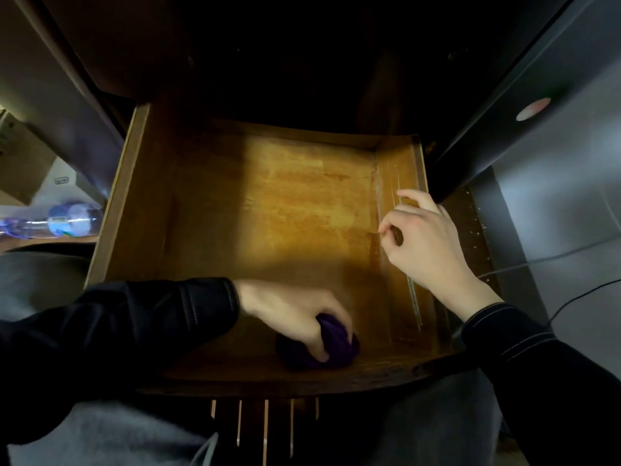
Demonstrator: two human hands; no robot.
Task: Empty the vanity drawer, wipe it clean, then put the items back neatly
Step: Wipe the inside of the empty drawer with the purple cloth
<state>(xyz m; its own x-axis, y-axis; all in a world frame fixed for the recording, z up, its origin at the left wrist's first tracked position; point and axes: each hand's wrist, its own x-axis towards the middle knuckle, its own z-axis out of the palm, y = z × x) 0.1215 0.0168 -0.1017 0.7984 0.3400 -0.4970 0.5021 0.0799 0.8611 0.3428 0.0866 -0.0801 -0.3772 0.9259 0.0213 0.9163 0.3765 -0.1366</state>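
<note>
The wooden vanity drawer [134,203] is pulled out in front of me, and nothing lies on its bare floor except a cloth. My left hand [295,314] presses a bunched dark purple cloth [336,348] onto the drawer floor near the front edge, right of centre. My right hand [426,240] hovers at the drawer's right wall, with thumb and forefinger pinched together and the other fingers loosely curled. Whether it holds anything between the fingertips I cannot tell. Both arms wear dark sleeves.
A plastic water bottle [64,220] lies on its side on the floor at left, near a cardboard box [23,163]. A dark cabinet side [537,95] stands at right, with cables [554,257] trailing beside it. My grey-trousered knees [100,432] sit below the drawer front.
</note>
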